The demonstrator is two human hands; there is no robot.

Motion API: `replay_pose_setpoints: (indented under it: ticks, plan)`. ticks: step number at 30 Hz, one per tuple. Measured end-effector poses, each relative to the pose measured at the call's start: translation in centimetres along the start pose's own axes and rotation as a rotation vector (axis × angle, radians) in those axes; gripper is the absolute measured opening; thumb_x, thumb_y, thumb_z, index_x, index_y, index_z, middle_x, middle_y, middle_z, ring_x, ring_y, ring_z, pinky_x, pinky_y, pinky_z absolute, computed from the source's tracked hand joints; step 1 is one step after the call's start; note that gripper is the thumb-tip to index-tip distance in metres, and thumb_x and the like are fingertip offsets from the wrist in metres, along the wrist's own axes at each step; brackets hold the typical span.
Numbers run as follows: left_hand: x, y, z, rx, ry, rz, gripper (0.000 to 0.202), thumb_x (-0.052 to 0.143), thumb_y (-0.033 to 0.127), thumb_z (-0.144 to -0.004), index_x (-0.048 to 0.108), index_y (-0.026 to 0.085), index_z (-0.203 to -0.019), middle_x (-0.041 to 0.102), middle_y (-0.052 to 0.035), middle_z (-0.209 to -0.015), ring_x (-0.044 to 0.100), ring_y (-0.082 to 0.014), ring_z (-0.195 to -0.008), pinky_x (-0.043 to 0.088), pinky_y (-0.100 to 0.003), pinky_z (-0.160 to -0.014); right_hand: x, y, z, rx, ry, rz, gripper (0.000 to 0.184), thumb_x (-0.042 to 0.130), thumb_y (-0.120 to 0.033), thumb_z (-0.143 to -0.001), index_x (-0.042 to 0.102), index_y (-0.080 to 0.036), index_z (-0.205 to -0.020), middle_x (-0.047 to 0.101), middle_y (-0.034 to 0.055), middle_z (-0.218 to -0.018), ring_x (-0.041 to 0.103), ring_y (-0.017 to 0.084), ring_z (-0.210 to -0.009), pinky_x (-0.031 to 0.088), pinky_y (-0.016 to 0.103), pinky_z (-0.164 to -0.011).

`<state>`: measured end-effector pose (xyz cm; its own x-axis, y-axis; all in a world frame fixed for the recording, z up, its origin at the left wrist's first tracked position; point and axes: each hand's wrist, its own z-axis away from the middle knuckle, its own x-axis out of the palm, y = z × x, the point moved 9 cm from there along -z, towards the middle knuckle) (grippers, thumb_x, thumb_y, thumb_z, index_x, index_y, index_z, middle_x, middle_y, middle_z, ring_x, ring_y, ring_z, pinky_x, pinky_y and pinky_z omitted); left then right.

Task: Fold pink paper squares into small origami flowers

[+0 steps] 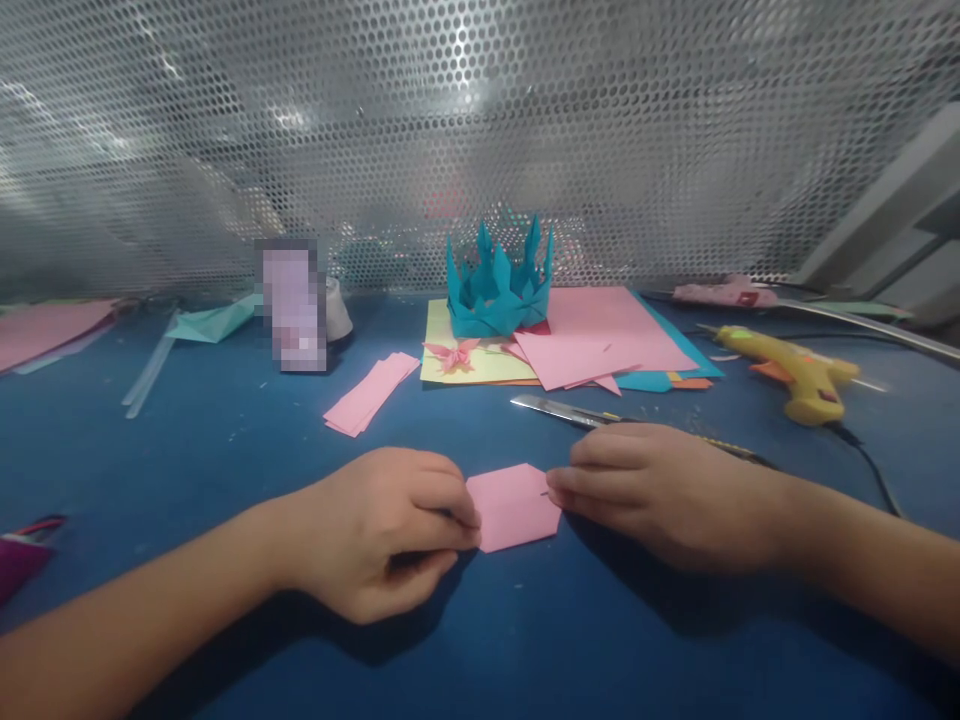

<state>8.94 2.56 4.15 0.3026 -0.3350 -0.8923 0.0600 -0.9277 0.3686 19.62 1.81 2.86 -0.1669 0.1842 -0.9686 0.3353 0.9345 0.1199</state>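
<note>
A small piece of pink paper [516, 510] with cut or folded corners lies low over the blue table in front of me. My left hand [401, 530] is closed, its fingertips pinching the paper's left edge. At the right edge, my right hand [645, 490] has its fingers pressed together on the paper, beside a short dark mark. Just behind the right hand lies a utility knife [559, 408], partly hidden by it. A stack of pink paper strips [371, 394] rests behind my left hand.
A teal paper crown [500, 295] stands on coloured sheets [607, 325] with a pink paper flower [451, 355]. A yellow glue gun [795, 370] with its cord lies right. A blurred upright phone-like object [294, 310], glue sticks [152, 365] and a perforated metal panel [375, 130] are beyond.
</note>
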Motion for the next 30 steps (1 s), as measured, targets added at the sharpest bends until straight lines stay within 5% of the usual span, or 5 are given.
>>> replay_pose_setpoints:
  ticks: [8, 16, 30]
  plan:
    - [0.2, -0.1, 0.0, -0.016, 0.019, -0.016, 0.019, 0.052, 0.007, -0.077, 0.064, 0.011, -0.091, 0.067, -0.01, -0.088, 0.061, -0.0195, -0.081, 0.051, -0.032, -0.07, -1.6, -0.9, 0.1, 0.006, 0.197, -0.045, 0.034, 0.033, -0.012, -0.092, 0.065, -0.012, -0.101, 0.068, 0.0096, -0.102, 0.055, 0.021, -0.088, 0.046, 0.034, -0.076]
    - [0.5, -0.1, -0.1, -0.045, -0.03, 0.008, 0.021, 0.046, 0.008, -0.083, 0.061, 0.015, -0.096, 0.069, -0.0103, -0.094, 0.061, -0.019, -0.082, 0.05, -0.033, -0.073, 0.2, -0.8, -0.7, 0.029, -0.01, -0.208, 0.032, 0.035, -0.01, -0.091, 0.066, -0.015, -0.09, 0.067, 0.0076, -0.086, 0.054, 0.019, -0.077, 0.045, 0.032, -0.071]
    - [0.0, -0.2, -0.1, -0.094, 0.005, -0.168, 0.022, 0.047, 0.017, -0.086, 0.064, 0.014, -0.073, 0.065, -0.0074, -0.071, 0.057, -0.0147, -0.064, 0.043, -0.026, -0.058, 0.1, -0.3, -0.7, 0.048, 0.023, -0.178, 0.035, 0.032, -0.004, -0.086, 0.064, -0.017, -0.079, 0.062, 0.0057, -0.074, 0.047, 0.018, -0.069, 0.039, 0.031, -0.063]
